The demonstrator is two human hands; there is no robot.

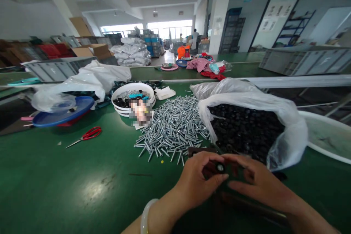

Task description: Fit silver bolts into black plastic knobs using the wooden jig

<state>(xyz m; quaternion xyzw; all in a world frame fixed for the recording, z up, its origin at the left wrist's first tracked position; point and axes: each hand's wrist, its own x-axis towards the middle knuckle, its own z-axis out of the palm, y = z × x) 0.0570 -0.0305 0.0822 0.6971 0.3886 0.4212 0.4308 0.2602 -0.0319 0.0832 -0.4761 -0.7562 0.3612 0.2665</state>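
Observation:
My left hand (199,177), with a white bangle on its wrist, curls around a small black round part (220,167) with a pale centre. Close beside it on the right, my right hand (256,179) has its thumb and fingers apart, slightly blurred, with nothing visible between them. A dark bar-like fixture (255,208) lies below the hands, partly hidden by them. Behind my left hand a heap of silver screws (175,126) spreads on the green table (109,190). An open white plastic bag (290,128) full of black parts (244,128) stands behind my right hand.
Red-handled scissors (91,133) lie at the left, near a blue tray (65,115) with plastic on it. Stacked white bowls (117,108) hold small parts behind the screws. A white-rimmed basin (329,137) sits at the right. A person (195,39) stands far back.

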